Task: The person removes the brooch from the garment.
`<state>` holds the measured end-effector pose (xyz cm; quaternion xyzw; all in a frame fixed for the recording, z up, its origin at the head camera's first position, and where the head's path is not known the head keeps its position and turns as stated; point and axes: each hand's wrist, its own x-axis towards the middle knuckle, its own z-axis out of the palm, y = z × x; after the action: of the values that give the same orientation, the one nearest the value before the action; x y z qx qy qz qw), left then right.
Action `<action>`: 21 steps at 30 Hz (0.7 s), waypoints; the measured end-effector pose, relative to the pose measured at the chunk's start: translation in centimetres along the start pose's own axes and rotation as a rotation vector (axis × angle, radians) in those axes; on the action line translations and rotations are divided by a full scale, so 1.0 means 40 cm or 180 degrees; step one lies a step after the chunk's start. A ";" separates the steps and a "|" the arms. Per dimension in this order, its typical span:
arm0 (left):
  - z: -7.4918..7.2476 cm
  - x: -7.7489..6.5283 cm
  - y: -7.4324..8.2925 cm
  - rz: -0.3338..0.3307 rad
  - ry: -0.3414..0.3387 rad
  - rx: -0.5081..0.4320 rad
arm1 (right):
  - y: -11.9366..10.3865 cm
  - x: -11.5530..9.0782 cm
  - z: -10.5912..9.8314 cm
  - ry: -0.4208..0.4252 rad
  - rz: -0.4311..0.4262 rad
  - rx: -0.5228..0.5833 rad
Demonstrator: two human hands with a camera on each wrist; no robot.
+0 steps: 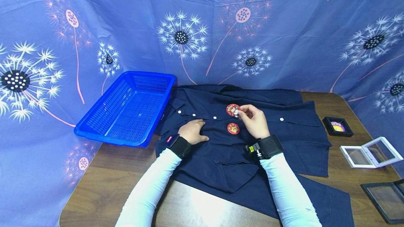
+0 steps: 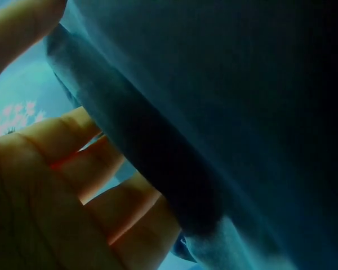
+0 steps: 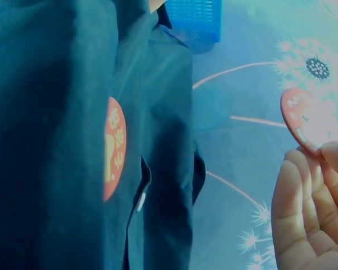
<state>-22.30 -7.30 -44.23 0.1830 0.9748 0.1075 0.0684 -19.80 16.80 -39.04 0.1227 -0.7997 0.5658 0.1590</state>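
Between thumb and fingers my right hand (image 1: 255, 121) pinches a round red badge (image 1: 232, 110) with a cartoon figure on it, held over a dark navy shirt (image 1: 296, 139). The right wrist view shows this badge (image 3: 304, 121) tilted at the fingertips, apart from the cloth. A second round red badge (image 1: 233, 128), with a gold star-shaped figure, lies on the shirt just below; it also appears as a red disc (image 3: 115, 149) against the cloth. My left hand (image 1: 192, 132) rests on the shirt near its white buttons, fingers relaxed. Up close in the left wrist view, cloth hides its fingertips (image 2: 146, 208).
A blue plastic basket (image 1: 82, 129) stands at the left on the wooden table (image 1: 104, 181). At the right are a small black frame holding a colourful piece (image 1: 337, 126), an opened white frame (image 1: 359, 165) and another black frame (image 1: 378, 213). A dandelion-print curtain (image 1: 202, 6) hangs behind.
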 end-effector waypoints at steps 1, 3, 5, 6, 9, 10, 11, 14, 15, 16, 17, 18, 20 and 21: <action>0.001 0.001 0.000 0.0007 0.0021 -0.0013 | -0.002 0.000 -0.001 0.0018 -0.0006 -0.0021; 0.004 0.002 0.000 0.0013 0.0075 -0.0045 | -0.006 -0.001 -0.002 0.0038 -0.0009 -0.0072; 0.005 0.003 0.001 0.0021 0.0123 -0.0114 | -0.011 -0.002 -0.003 0.0053 -0.0007 -0.0104; 0.004 0.003 0.002 0.0022 0.0144 -0.0162 | -0.013 -0.002 -0.003 0.0061 -0.0012 -0.0109; -0.001 0.004 0.007 0.0039 0.0207 -0.0294 | -0.019 -0.004 -0.005 0.0101 -0.0075 -0.0200; -0.005 0.003 0.010 0.0053 0.0224 -0.0332 | -0.020 -0.004 -0.006 0.0117 -0.0101 -0.0237; -0.009 0.003 0.012 0.0065 0.0241 -0.0374 | -0.021 -0.004 -0.006 0.0131 -0.0136 -0.0275; -0.021 0.001 0.021 0.0102 0.0328 -0.0487 | -0.022 -0.005 -0.007 0.0172 -0.0236 -0.0366; -0.026 0.000 0.025 0.0111 0.0361 -0.0529 | -0.022 -0.005 -0.007 0.0178 -0.0261 -0.0380; -0.030 -0.001 0.029 0.0115 0.0394 -0.0572 | -0.022 -0.005 -0.007 0.0186 -0.0286 -0.0391; -0.034 -0.002 0.033 0.0112 0.0426 -0.0617 | -0.022 -0.005 -0.006 0.0195 -0.0316 -0.0404; -0.036 -0.002 0.036 0.0112 0.0464 -0.0657 | -0.022 -0.005 -0.006 0.0202 -0.0340 -0.0406; -0.040 -0.001 0.041 0.0113 0.0543 -0.0744 | -0.025 -0.006 -0.005 0.0223 -0.0402 -0.0440; -0.041 0.000 0.043 0.0115 0.0579 -0.0789 | -0.028 -0.006 -0.004 0.0235 -0.0427 -0.0456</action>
<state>-21.99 -6.04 -42.24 0.1803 0.9528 0.2444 0.0000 -19.13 16.60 -38.12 0.1433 -0.8218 0.4993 0.2342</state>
